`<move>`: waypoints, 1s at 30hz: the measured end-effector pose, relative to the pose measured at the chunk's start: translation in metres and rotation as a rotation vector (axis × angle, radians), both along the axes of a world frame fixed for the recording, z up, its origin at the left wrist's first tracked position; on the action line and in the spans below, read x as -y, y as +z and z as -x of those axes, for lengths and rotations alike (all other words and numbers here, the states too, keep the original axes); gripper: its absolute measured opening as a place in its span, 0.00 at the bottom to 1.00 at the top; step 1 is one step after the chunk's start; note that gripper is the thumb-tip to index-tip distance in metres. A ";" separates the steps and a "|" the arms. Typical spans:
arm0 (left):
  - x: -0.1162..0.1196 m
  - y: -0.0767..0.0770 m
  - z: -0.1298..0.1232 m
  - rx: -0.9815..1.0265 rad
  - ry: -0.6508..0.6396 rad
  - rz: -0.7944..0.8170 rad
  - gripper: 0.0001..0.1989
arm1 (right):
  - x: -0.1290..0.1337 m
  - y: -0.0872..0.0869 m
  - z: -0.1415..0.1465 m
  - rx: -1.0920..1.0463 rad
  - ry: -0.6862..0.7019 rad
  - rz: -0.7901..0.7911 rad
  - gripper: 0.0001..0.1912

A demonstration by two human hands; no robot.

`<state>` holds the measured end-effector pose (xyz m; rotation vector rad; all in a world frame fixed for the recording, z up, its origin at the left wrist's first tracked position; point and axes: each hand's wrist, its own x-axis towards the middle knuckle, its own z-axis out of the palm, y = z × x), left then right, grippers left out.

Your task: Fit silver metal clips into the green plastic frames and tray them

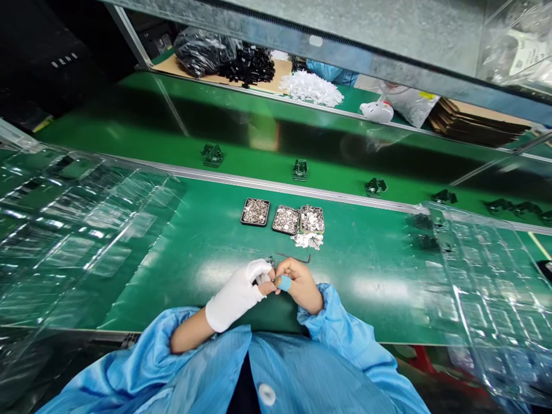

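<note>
In the head view my left hand (236,292), in a white glove with bare thumb and fingertips, is closed around a small dark part (270,261); only its top edge shows. Pressed close against it, my right hand (299,283) has its fingers pinched together, a blue band round the thumb. What lies between the right fingertips is too small to make out. Just beyond the fingers a thin L-shaped hex key (297,257) rests on the green bench (362,270). Farther back stand a square tray of small metal pieces (255,212), a second tray (285,219) and a third (312,219).
White flat pieces (309,240) lie before the trays. Clear plastic blister trays (86,224) flank the left side, others (487,287) the right. Dark assemblies (300,169) sit spaced along the green strip behind a metal rail (259,185). A shelf (302,40) overhangs the back.
</note>
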<state>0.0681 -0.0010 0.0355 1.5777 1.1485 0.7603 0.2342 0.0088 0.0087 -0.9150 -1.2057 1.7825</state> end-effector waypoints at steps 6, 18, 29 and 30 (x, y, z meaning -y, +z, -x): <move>-0.004 0.006 0.004 -0.265 -0.071 -0.415 0.22 | -0.004 0.002 -0.005 -0.022 0.158 -0.012 0.19; 0.010 -0.019 0.020 -0.396 0.096 -0.563 0.22 | -0.011 0.005 -0.017 0.070 0.072 -0.118 0.14; 0.006 -0.053 0.014 -0.337 0.150 -0.107 0.29 | -0.012 -0.007 -0.008 0.235 -0.135 -0.162 0.13; 0.006 -0.052 0.014 -0.323 0.145 -0.126 0.27 | -0.011 -0.008 -0.008 0.234 -0.142 -0.162 0.12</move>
